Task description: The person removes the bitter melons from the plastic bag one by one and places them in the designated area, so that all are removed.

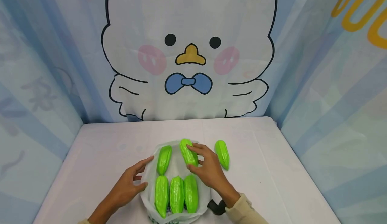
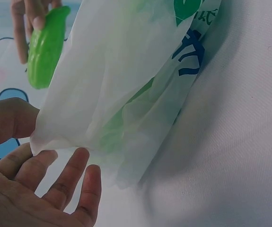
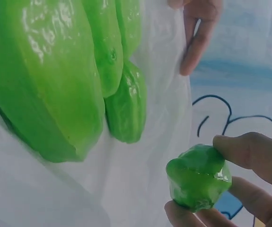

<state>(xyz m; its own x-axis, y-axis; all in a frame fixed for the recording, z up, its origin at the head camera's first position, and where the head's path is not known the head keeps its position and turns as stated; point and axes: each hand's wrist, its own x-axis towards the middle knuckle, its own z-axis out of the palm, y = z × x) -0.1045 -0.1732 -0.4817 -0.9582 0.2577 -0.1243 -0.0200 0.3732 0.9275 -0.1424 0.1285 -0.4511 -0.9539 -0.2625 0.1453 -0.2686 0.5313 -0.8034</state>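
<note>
A white plastic bag with green and blue print stands with its mouth spread wide. Several bright green, glossy, ridged gourds lie inside it; one gourd is at the bag's far left. My right hand holds another gourd between thumb and fingers above the far right part of the bag. That held gourd shows end-on in the right wrist view. At the bag's left rim, my left hand holds the plastic with thumb and fingertips.
One more gourd lies on the white table, right of the bag and beyond my right hand. Printed curtains with a cartoon bird enclose the back and sides. A black piece sits by my right wrist.
</note>
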